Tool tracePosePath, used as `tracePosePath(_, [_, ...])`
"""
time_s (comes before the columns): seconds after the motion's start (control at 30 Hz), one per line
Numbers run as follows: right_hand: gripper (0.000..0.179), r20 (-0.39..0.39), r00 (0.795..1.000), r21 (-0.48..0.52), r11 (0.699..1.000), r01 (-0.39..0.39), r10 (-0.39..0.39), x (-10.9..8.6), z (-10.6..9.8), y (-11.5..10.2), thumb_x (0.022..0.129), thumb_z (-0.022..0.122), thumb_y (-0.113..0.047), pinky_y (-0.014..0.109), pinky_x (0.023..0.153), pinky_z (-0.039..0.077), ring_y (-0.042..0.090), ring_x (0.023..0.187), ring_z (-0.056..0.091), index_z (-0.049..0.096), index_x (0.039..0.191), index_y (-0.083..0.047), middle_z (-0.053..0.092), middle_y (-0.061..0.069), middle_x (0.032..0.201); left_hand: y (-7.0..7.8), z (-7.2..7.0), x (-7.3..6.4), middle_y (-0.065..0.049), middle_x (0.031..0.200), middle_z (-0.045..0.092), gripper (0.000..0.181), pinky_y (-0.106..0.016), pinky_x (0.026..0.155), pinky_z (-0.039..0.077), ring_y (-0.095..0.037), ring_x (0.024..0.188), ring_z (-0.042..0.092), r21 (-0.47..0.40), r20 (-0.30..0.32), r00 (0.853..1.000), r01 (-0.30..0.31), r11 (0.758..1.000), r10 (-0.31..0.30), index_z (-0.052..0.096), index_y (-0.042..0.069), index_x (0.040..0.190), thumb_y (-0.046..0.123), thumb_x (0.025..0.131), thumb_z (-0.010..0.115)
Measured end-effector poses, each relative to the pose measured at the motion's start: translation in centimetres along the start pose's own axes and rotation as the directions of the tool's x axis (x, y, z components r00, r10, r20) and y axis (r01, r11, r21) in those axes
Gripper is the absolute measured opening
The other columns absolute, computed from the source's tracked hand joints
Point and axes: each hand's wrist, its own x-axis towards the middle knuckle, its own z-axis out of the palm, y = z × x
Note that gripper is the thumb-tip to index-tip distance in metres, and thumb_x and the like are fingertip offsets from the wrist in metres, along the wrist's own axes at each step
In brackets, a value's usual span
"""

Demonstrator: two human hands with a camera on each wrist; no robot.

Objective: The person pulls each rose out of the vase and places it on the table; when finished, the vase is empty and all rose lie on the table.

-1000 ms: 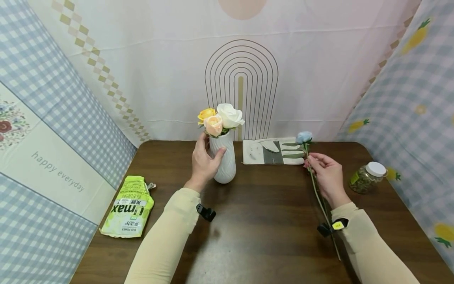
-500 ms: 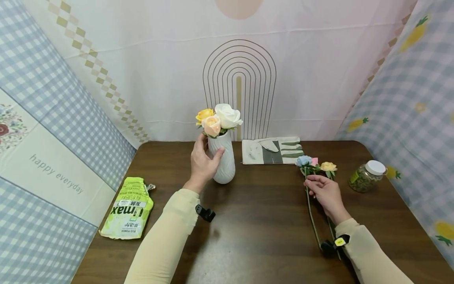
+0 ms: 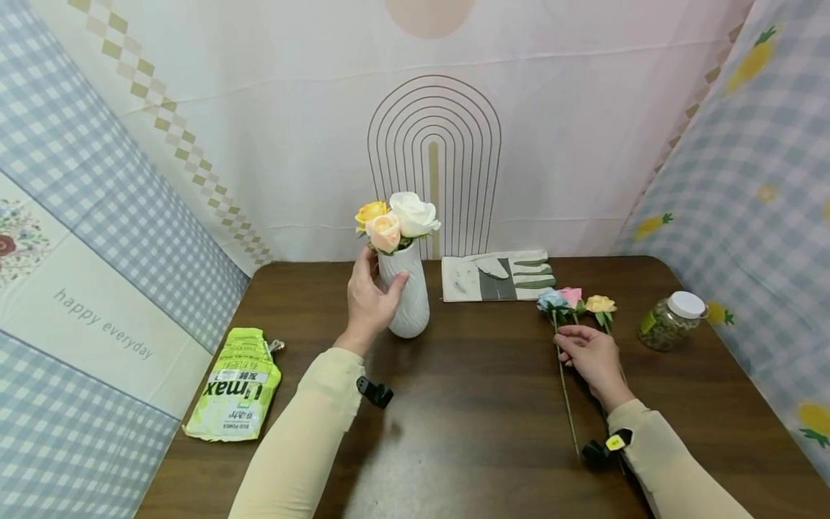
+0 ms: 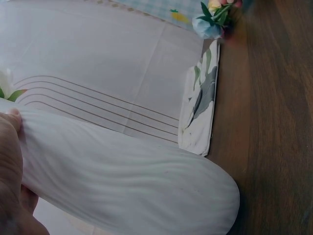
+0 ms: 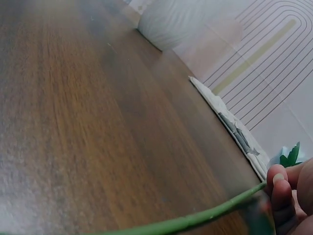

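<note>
— Where is the left hand [image 3: 368, 303]?

— Wrapped round the white vase [image 3: 407, 295], thumb and fingers curled on its ribbed side. The vase stands upright on the dark wooden table [image 3: 467, 404], with a yellow, a peach and a white rose [image 3: 395, 216] in it.

— And the right hand [image 3: 593, 357]?

— Low on the table at the right — its fingers pinch the green stem of the blue rose [image 3: 550, 299], which lies flat just beside a pink rose [image 3: 571, 295] and a yellow rose [image 3: 599, 303].

— Anything else about?

— A work glove [image 3: 496, 275] behind the flowers, a lidded jar [image 3: 671, 321] at the far right, a green pouch [image 3: 236, 386] at the left.
</note>
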Motion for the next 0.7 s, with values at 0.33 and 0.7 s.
tracePosePath(0.33, [0.028,-0.028,1.0,-0.004,1.0,0.002,-0.002,0.05,0.52,0.44,0.091,0.067,-0.014,0.025,0.052,0.055,0.011,0.057,0.064,0.066,0.111,0.005,0.071,0.013,0.082,-0.07,0.04,0.01,-0.02,0.12,0.055,0.066,-0.038,0.092,0.05,-0.028,0.112,0.056,-0.006,-0.001,1.0,-0.002,1.0,0.002,0.044,-0.002,0.133,0.023,0.082,0.077])
tracePosePath(0.7, [0.026,-0.029,1.0,-0.041,0.999,-0.007,0.005,0.16,0.78,0.57,0.091,0.066,-0.011,0.026,0.054,0.056,0.012,0.059,0.066,0.066,0.111,0.006,0.071,0.015,0.088,-0.21,0.05,-0.08,-0.019,0.121,0.055,0.063,-0.038,0.092,0.05,-0.027,0.112,0.056,0.005,-0.002,1.0,-0.013,1.0,0.013,0.044,-0.001,0.132,0.022,0.083,0.076])
